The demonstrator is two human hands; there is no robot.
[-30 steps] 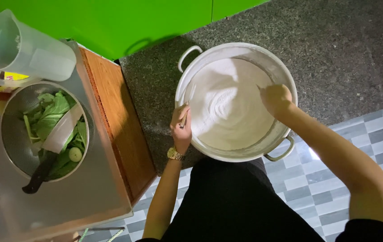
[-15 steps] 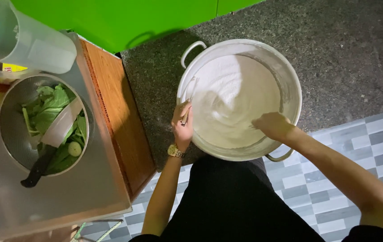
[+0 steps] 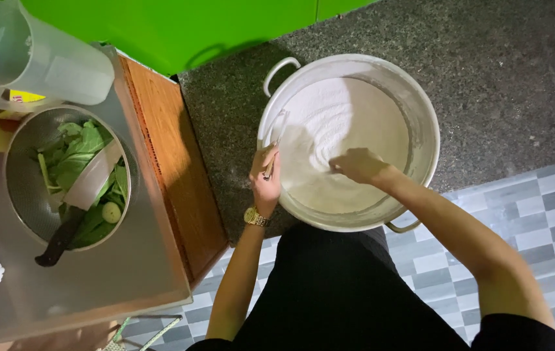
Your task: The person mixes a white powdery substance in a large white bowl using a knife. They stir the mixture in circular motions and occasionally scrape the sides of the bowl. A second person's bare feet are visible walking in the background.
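Pot (image 3: 420, 110) of white batter (image 3: 342, 130) (swirled)

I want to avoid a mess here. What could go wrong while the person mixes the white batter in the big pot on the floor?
1. The right hand is down in the white batter; a quick sweep could splash it over the pot rim onto the dark floor.
2. The left hand grips the rim beside the batter, so its gold wristwatch may get wet.

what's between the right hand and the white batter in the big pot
Nothing visible. The right hand is down inside the pot, apparently right on the white batter, while the left hand grips the rim.
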